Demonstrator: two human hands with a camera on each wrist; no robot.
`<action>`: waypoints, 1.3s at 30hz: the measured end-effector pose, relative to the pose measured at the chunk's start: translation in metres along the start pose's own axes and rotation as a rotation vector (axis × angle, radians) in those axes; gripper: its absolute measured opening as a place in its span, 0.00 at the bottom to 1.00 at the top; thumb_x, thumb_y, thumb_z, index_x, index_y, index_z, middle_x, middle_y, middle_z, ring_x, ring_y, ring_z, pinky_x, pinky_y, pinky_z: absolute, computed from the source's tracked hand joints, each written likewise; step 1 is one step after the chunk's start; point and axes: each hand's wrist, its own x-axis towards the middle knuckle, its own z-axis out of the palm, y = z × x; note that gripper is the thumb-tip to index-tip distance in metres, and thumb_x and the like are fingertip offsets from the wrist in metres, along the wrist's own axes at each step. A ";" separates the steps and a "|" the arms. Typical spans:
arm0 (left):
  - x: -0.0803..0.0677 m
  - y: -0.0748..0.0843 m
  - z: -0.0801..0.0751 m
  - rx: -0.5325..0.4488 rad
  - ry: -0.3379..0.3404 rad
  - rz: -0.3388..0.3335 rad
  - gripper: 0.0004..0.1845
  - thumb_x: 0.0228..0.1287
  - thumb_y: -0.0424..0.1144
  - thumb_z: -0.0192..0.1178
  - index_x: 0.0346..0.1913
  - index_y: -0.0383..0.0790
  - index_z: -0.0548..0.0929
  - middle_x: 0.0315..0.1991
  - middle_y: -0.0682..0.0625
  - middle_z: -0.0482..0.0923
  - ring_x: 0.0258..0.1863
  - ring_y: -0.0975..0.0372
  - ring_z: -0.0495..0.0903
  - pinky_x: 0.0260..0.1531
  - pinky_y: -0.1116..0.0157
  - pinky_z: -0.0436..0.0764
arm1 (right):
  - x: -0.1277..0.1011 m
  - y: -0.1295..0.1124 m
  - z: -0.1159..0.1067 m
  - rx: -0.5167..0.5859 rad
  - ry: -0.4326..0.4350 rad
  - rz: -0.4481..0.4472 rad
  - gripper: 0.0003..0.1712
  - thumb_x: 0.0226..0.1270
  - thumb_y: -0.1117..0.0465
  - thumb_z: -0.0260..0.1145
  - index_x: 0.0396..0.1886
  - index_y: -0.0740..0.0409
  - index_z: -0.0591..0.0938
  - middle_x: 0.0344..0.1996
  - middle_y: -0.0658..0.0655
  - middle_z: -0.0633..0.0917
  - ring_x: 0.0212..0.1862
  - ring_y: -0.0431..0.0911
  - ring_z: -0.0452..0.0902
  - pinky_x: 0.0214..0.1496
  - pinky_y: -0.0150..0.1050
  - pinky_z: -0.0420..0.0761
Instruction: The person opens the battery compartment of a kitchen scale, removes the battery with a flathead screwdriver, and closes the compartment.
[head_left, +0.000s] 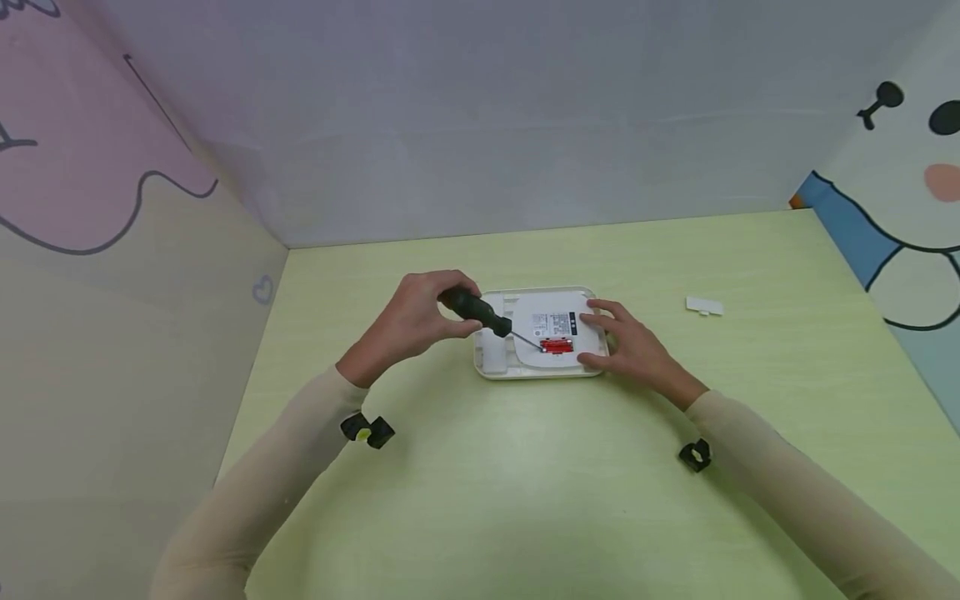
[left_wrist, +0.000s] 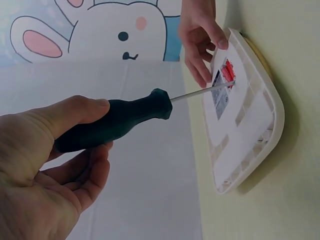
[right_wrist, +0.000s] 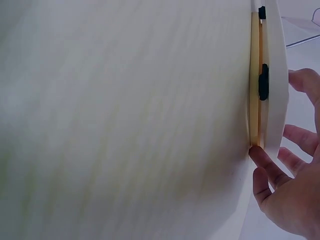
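Note:
A white square device point(head_left: 501, 358) lies face down on the green table point(head_left: 525, 500), its battery bay showing red batteries point(head_left: 557, 345). My left hand point(head_left: 416, 321) grips a black-handled screwdriver point(head_left: 476, 310), whose metal tip reaches the batteries point(left_wrist: 228, 72). In the left wrist view the screwdriver handle point(left_wrist: 117, 120) sits between thumb and fingers of my left hand point(left_wrist: 55, 165), and the device point(left_wrist: 250, 125) stands on edge. My right hand point(head_left: 626, 342) rests with spread fingers on the device's right edge, fingers point(right_wrist: 267, 165) touching its rim point(right_wrist: 272, 75).
A small white cover piece point(head_left: 704, 307) lies on the table to the right of the device. Cartoon-printed walls enclose the table on the left, back and right.

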 end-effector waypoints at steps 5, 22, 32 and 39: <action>-0.007 -0.013 0.003 -0.024 0.041 -0.026 0.16 0.51 0.40 0.75 0.43 0.47 0.84 0.35 0.54 0.85 0.35 0.61 0.82 0.39 0.60 0.74 | 0.000 -0.001 -0.001 0.008 -0.007 0.007 0.41 0.59 0.48 0.72 0.67 0.62 0.73 0.72 0.60 0.62 0.71 0.61 0.60 0.64 0.63 0.69; -0.026 -0.048 0.015 -0.162 0.118 -0.097 0.16 0.50 0.38 0.75 0.43 0.48 0.84 0.38 0.50 0.85 0.38 0.53 0.85 0.38 0.59 0.75 | -0.001 -0.003 -0.002 0.004 -0.004 0.017 0.41 0.59 0.47 0.72 0.68 0.61 0.72 0.73 0.60 0.62 0.72 0.61 0.60 0.64 0.64 0.68; -0.034 -0.060 0.020 -0.246 0.127 -0.170 0.16 0.52 0.39 0.75 0.44 0.48 0.84 0.42 0.49 0.84 0.41 0.56 0.85 0.46 0.51 0.78 | -0.001 -0.003 -0.002 0.013 -0.004 0.017 0.41 0.57 0.47 0.73 0.68 0.61 0.72 0.73 0.59 0.62 0.72 0.60 0.59 0.65 0.63 0.67; -0.040 -0.075 0.028 -0.327 0.148 -0.187 0.16 0.52 0.41 0.75 0.45 0.47 0.84 0.43 0.48 0.83 0.45 0.56 0.83 0.53 0.50 0.78 | -0.001 -0.002 -0.001 0.005 0.004 0.008 0.41 0.57 0.47 0.73 0.67 0.61 0.73 0.73 0.59 0.62 0.71 0.61 0.60 0.64 0.64 0.68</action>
